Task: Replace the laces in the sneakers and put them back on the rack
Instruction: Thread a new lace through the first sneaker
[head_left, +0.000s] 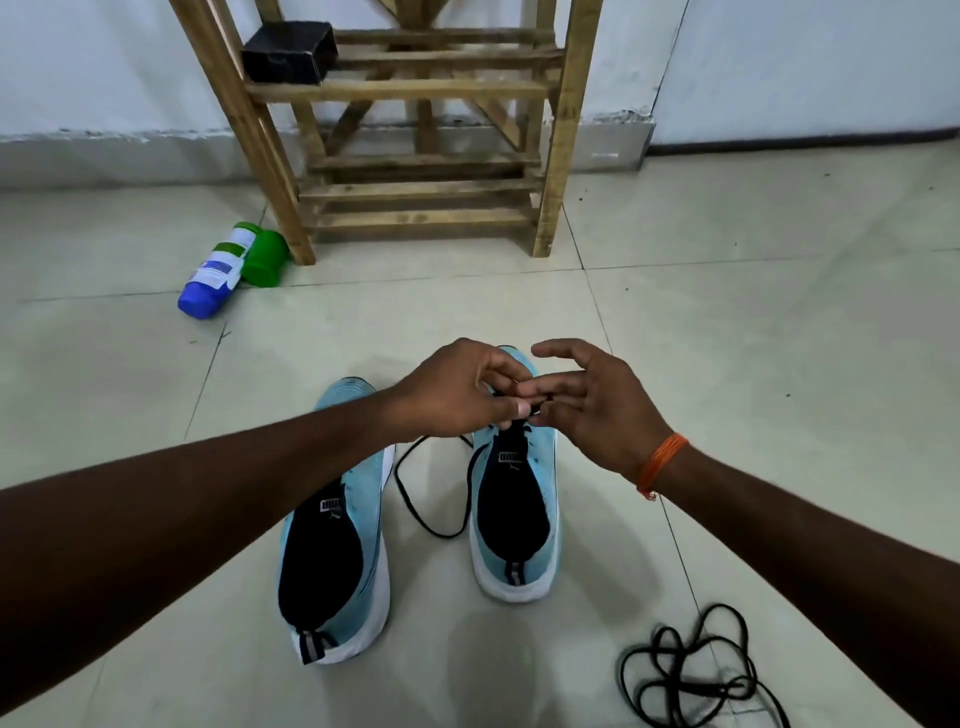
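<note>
Loose lace (693, 687) near right sneaker (511, 525), toe toward rack (415, 88).

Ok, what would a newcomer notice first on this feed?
Both hands at centre: the left hand pinches a black lace over one light-blue sneaker, the right hand beside it. A second sneaker stands left of it, a loose lace lies tangled at lower right, and the wooden rack stands behind.

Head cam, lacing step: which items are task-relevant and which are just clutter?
Job: left hand, right hand, right sneaker, left sneaker, threaded lace, loose lace coil, wooden rack.

Lying about: blue-white bottle and green cup, on the floor by the rack; black box on a rack shelf.
</note>
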